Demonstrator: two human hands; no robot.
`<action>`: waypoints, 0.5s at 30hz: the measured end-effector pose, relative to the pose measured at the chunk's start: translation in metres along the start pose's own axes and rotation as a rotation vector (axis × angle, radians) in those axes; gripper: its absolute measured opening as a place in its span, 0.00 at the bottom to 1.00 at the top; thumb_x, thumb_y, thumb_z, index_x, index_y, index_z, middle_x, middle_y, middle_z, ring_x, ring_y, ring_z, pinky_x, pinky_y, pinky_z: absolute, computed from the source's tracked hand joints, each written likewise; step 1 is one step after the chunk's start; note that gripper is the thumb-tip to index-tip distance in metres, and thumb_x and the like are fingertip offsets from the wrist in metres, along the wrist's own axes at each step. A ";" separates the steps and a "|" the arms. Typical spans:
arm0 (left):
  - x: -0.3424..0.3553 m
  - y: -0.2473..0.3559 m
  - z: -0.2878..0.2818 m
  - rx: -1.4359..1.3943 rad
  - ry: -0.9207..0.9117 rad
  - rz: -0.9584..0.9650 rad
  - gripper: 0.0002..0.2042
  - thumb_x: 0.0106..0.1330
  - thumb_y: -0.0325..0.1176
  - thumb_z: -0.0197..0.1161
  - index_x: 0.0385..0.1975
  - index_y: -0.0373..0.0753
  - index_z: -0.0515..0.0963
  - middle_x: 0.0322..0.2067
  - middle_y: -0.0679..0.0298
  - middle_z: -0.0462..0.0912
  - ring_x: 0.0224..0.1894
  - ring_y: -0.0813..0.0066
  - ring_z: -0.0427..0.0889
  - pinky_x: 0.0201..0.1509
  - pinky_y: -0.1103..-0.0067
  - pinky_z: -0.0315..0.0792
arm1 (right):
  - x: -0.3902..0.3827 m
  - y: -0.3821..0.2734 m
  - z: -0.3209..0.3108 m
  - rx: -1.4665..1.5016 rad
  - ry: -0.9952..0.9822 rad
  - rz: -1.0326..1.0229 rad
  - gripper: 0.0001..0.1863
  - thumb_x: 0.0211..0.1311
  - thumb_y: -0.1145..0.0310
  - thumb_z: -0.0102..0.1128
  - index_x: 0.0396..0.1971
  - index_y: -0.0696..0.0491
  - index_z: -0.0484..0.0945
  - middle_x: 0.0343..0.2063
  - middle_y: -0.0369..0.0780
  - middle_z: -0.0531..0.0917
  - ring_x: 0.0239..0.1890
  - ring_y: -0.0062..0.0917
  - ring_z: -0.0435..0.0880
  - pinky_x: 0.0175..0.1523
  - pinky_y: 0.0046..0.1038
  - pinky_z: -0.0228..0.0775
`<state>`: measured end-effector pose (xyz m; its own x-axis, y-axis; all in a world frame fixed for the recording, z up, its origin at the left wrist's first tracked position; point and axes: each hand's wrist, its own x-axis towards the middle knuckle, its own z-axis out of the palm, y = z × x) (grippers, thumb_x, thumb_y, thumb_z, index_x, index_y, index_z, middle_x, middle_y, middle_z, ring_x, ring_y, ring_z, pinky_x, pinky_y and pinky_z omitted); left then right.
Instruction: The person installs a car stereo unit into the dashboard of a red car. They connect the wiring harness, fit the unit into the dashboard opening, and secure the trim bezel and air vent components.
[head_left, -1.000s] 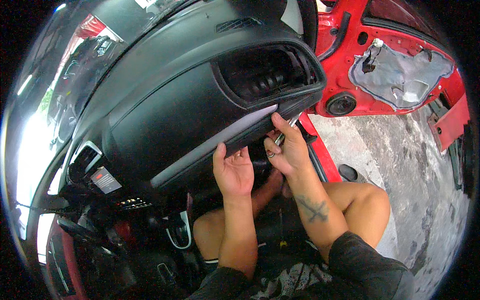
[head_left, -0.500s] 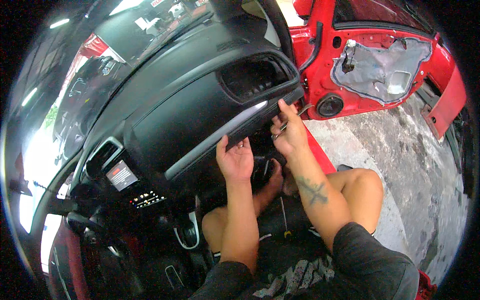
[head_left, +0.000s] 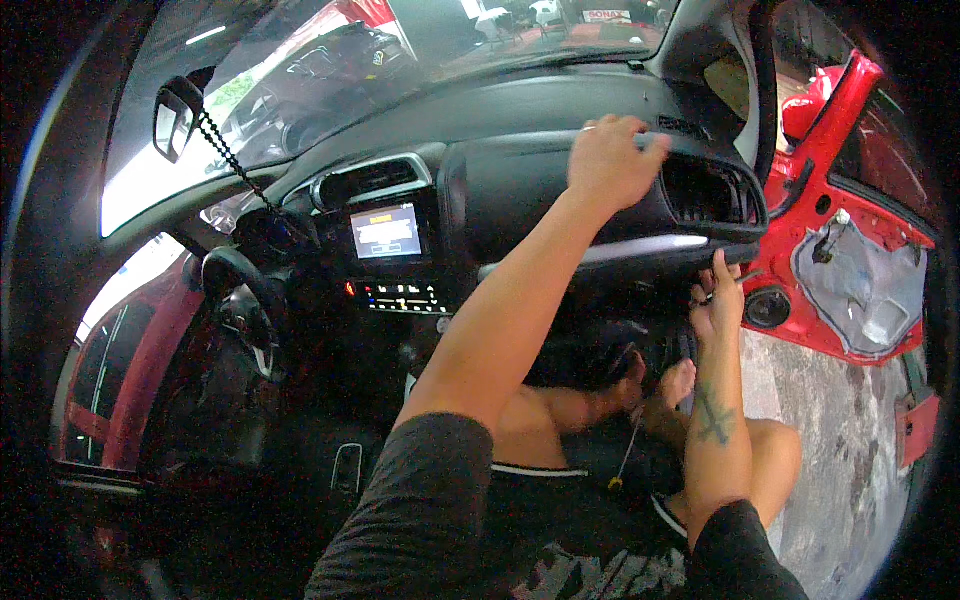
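Note:
My left hand (head_left: 612,165) rests on top of the passenger-side dashboard (head_left: 505,185), fingers apart over its edge beside a dark recessed opening (head_left: 700,195). Below, at the lower right end of the silver trim strip (head_left: 650,242), my right hand (head_left: 718,300) grips a thin metal tool, largely hidden by the fingers, against the panel's underside. A screwdriver with a yellow tip (head_left: 616,482) lies near my legs.
A lit screen (head_left: 388,233) and control panel (head_left: 398,296) sit at the center, left of them the steering wheel (head_left: 240,275) and a hanging mirror (head_left: 175,120). The red door (head_left: 835,150) stands open at right, lining exposed, above concrete floor (head_left: 840,420).
My left hand has left the trim's lower edge and moved up onto the dashboard top. My right hand remains at the lower edge with the tool. The view has swung toward the car's center.

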<state>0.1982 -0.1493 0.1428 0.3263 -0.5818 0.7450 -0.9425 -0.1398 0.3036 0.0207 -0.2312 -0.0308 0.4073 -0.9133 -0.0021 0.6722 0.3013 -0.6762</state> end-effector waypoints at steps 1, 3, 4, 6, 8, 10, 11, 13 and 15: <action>0.013 -0.004 0.012 0.117 -0.074 0.068 0.29 0.64 0.60 0.63 0.49 0.38 0.85 0.48 0.45 0.84 0.57 0.47 0.81 0.61 0.60 0.74 | 0.000 0.004 0.000 -0.027 0.001 0.014 0.09 0.70 0.61 0.67 0.38 0.41 0.73 0.32 0.26 0.77 0.31 0.12 0.72 0.24 0.17 0.56; 0.023 0.003 0.032 0.270 -0.252 0.110 0.33 0.61 0.62 0.65 0.54 0.38 0.82 0.54 0.45 0.80 0.60 0.46 0.79 0.63 0.60 0.73 | -0.002 0.005 -0.005 -0.026 -0.011 0.018 0.08 0.70 0.62 0.66 0.39 0.41 0.73 0.32 0.25 0.77 0.31 0.12 0.72 0.24 0.17 0.56; 0.027 0.007 0.041 0.341 -0.342 0.135 0.35 0.60 0.63 0.66 0.56 0.38 0.81 0.57 0.45 0.79 0.61 0.45 0.77 0.65 0.60 0.73 | -0.002 0.004 -0.007 -0.028 -0.012 0.016 0.08 0.71 0.62 0.66 0.40 0.40 0.73 0.32 0.25 0.77 0.31 0.12 0.72 0.24 0.17 0.56; 0.034 0.006 0.051 0.361 -0.404 0.148 0.36 0.57 0.62 0.68 0.57 0.38 0.80 0.59 0.46 0.77 0.63 0.45 0.76 0.65 0.59 0.73 | 0.001 0.002 -0.012 -0.042 -0.020 0.014 0.09 0.70 0.61 0.66 0.40 0.40 0.73 0.32 0.25 0.77 0.31 0.12 0.72 0.25 0.17 0.56; 0.045 -0.001 0.062 0.351 -0.419 0.160 0.33 0.54 0.54 0.70 0.55 0.37 0.80 0.59 0.45 0.78 0.62 0.46 0.77 0.66 0.59 0.73 | 0.000 -0.001 -0.014 -0.081 -0.018 0.025 0.10 0.69 0.59 0.68 0.40 0.41 0.74 0.32 0.25 0.77 0.32 0.12 0.73 0.25 0.18 0.56; 0.060 -0.001 0.062 0.364 -0.511 0.169 0.26 0.53 0.41 0.66 0.53 0.38 0.81 0.53 0.46 0.83 0.56 0.45 0.83 0.63 0.58 0.76 | 0.001 0.001 -0.016 -0.054 -0.005 0.021 0.11 0.67 0.59 0.69 0.38 0.42 0.73 0.32 0.27 0.77 0.33 0.13 0.73 0.26 0.18 0.57; 0.068 -0.005 0.065 0.341 -0.573 0.206 0.24 0.53 0.39 0.65 0.52 0.39 0.82 0.51 0.46 0.84 0.54 0.44 0.84 0.61 0.58 0.77 | 0.000 -0.003 -0.017 -0.053 -0.006 0.024 0.11 0.67 0.60 0.69 0.38 0.42 0.73 0.32 0.28 0.77 0.33 0.14 0.73 0.27 0.19 0.57; 0.069 -0.018 0.073 0.382 -0.578 0.207 0.26 0.55 0.37 0.63 0.56 0.36 0.78 0.56 0.45 0.81 0.61 0.46 0.79 0.66 0.60 0.73 | 0.010 0.008 -0.020 -0.120 0.015 0.071 0.11 0.66 0.61 0.69 0.36 0.43 0.73 0.31 0.29 0.77 0.32 0.16 0.74 0.27 0.21 0.59; 0.070 -0.002 0.071 0.457 -0.613 0.119 0.29 0.56 0.37 0.62 0.61 0.37 0.74 0.60 0.44 0.77 0.64 0.46 0.76 0.68 0.58 0.70 | 0.015 0.005 -0.019 -0.112 0.014 0.072 0.11 0.68 0.61 0.68 0.36 0.43 0.72 0.31 0.29 0.77 0.35 0.17 0.75 0.27 0.21 0.58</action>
<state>0.2174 -0.2469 0.1522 0.2482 -0.9346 0.2547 -0.9485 -0.2879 -0.1321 0.0186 -0.2482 -0.0483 0.4431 -0.8942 -0.0633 0.5682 0.3348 -0.7517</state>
